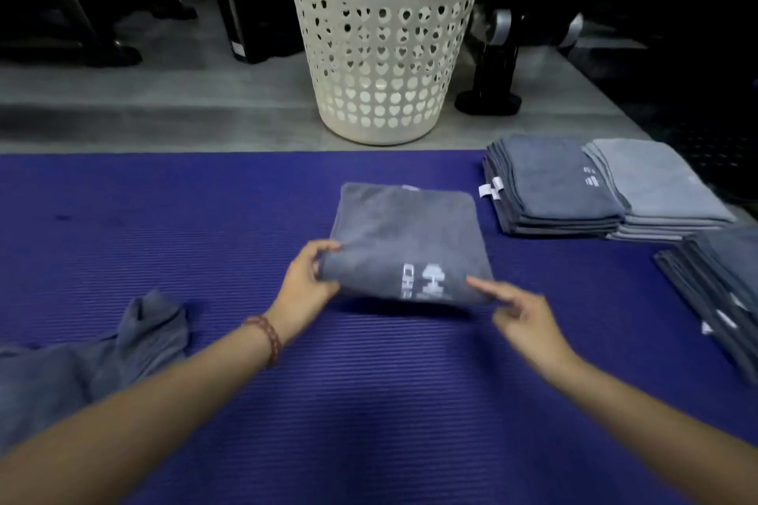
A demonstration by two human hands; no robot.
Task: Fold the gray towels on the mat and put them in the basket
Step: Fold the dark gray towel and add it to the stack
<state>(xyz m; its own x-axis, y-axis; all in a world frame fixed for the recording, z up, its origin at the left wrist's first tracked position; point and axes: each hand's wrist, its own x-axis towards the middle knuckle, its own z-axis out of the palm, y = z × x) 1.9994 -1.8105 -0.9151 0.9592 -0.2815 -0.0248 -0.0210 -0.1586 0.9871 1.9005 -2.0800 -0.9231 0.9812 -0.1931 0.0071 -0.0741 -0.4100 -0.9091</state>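
Pinching with the left grip point(305, 279) the near left corner of the folded gray towel point(406, 234), thumb on top, fingers curled underneath. Reaching with the right grip point(521, 320) to the near right corner, forefinger stretched out and touching the cloth, other fingers loosely curled; too blurred for telling pinch from touch. Looking down, in the head view, on that towel lying at the middle of the blue mat point(246, 402). Showing a cream basket point(381, 53) standing on the floor point(164, 102) beyond the mat, a crumpled gray towel point(82, 361) lying at left, stacks of folded towels point(553, 193) sitting at right.
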